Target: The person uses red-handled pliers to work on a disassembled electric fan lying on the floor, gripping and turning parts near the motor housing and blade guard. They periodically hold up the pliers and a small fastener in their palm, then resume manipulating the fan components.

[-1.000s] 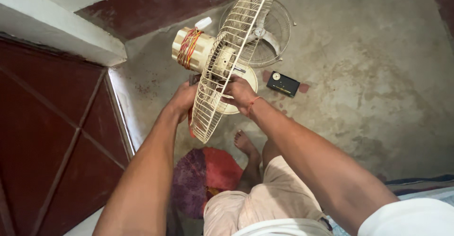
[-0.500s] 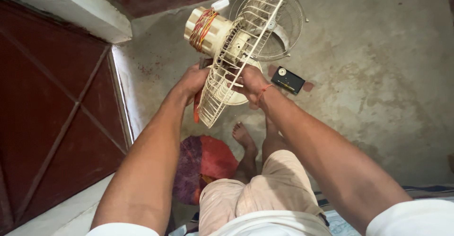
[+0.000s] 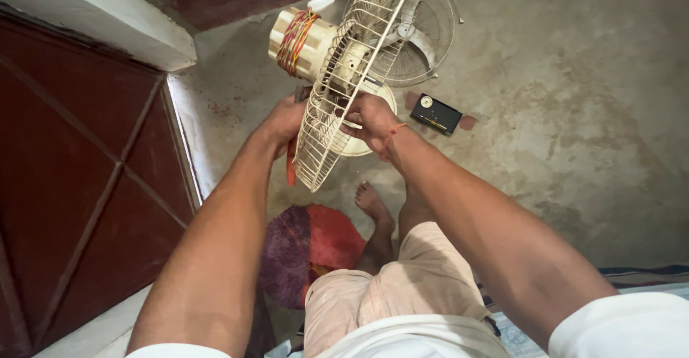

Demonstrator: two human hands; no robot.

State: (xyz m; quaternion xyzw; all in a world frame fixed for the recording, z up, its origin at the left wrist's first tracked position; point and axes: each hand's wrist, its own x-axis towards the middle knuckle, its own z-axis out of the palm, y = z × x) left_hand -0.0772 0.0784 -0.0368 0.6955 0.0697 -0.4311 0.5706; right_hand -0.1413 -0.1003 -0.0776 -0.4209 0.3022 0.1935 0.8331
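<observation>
A cream wire fan guard [image 3: 362,71] with a cream motor housing [image 3: 301,42] wound with red and yellow wire is held up in front of me, tilted on edge. My left hand [image 3: 283,122] grips it from behind at the left, together with a red-handled tool [image 3: 291,164] that hangs below the fist. On the near side, my right hand [image 3: 369,119], a red thread at the wrist, holds the guard's hub. The round cream fan base [image 3: 373,124] shows below the hands.
Another wire guard with a blade [image 3: 423,35] lies on the grey concrete floor. A black rectangular device [image 3: 436,115] lies beside it. A dark red door [image 3: 72,171] stands at the left. A red and purple cloth [image 3: 308,247] lies by my bare foot [image 3: 373,203].
The fan and both hands sit slightly higher and further right in view. The grip on the guard looks unchanged.
</observation>
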